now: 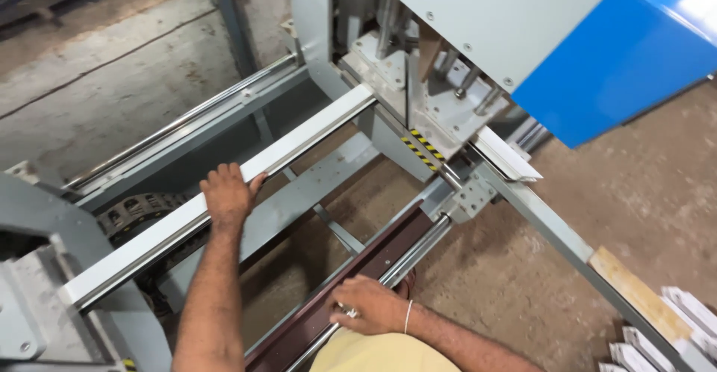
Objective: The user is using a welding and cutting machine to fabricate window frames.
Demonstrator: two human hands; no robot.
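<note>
Here, left hand (228,193) fingers curled over white profile (299,144), right hand (366,305) fingers gripping steel rail (407,256)

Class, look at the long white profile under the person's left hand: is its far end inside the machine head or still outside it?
Inside. The white profile runs from the left hand into the grey machine head opening.
</note>
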